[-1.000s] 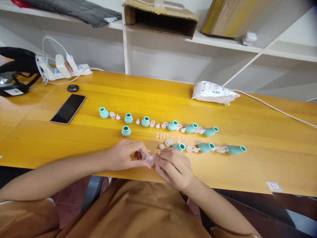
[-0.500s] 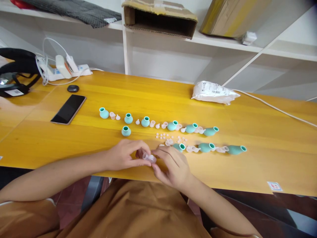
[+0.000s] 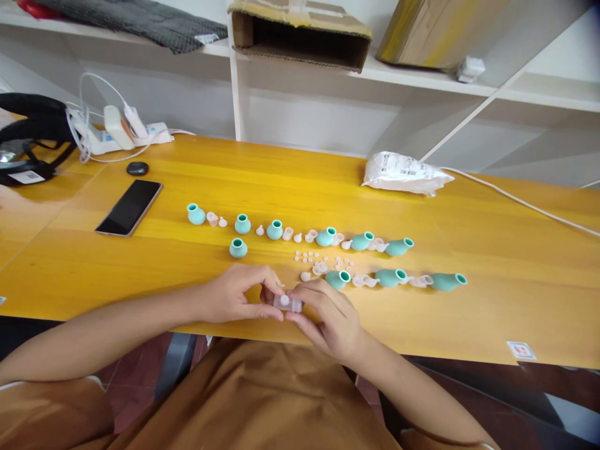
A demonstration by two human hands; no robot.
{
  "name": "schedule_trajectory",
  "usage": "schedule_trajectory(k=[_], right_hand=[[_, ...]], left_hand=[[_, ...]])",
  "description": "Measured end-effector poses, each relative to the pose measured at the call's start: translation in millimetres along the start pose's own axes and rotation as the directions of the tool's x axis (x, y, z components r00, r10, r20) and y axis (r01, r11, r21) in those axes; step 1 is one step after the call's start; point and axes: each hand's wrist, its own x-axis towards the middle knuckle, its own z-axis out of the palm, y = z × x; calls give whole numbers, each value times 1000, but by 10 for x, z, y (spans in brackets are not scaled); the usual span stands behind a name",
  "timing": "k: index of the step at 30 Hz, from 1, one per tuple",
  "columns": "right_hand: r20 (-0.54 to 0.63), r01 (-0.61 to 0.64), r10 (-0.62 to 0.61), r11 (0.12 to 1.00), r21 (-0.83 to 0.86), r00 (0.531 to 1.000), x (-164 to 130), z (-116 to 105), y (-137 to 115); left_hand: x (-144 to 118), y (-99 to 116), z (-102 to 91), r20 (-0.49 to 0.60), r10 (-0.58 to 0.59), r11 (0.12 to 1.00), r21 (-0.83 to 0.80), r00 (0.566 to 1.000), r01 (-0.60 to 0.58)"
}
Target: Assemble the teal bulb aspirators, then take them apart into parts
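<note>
Between the fingertips of both hands, close to the table's front edge, is a small translucent plastic piece [image 3: 291,305] with a round whitish disc on its side. My left hand [image 3: 244,292] pinches its left end; my right hand [image 3: 325,312] grips the right end with thumb and fingers. Beyond the hands, several teal rubber bulbs [image 3: 274,230] with open necks stand or lie in two rows. Pale translucent cups [image 3: 311,235] and small pale bulb-shaped parts [image 3: 346,244] lie among them. Several tiny pale discs [image 3: 310,254] are scattered between the rows.
A phone [image 3: 130,207] and a small black case [image 3: 137,168] lie on the left. Behind them is a power strip [image 3: 159,132] with cables, beside a black headset [image 3: 35,140]. A white plastic package [image 3: 405,174] rests at the back right. Cardboard boxes [image 3: 300,37] sit on the shelf.
The plastic piece has turned in my fingers: its open end no longer faces left toward view, and the disc shows more squarely. Both hands stay nearly in place.
</note>
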Motion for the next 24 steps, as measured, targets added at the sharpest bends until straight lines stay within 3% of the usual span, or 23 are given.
schedule_trajectory(k=[4, 7, 10, 13, 18, 24], right_hand=[[-170, -32, 19, 997, -72, 985, 23, -28, -34], [-322, -83, 17, 978, -190, 947, 21, -55, -32], [-348, -106, 24, 970, -219, 937, 13, -63, -21], [-322, -77, 1, 971, -224, 947, 28, -55, -29], [-275, -28, -38, 973, -230, 961, 76, -56, -57], [-266, -27, -35, 974, -226, 963, 58, -50, -50]], left_hand=[[61, 69, -54, 25, -84, 994, 68, 996, 82], [108, 76, -89, 30, -151, 949, 283, 988, 137], [114, -3, -69, 91, -139, 844, 533, 986, 70], [84, -99, -14, 166, -122, 745, 667, 979, -21], [52, -143, 21, 202, -71, 735, 672, 977, -86], [81, -49, 9, 107, -66, 889, 458, 992, 10]])
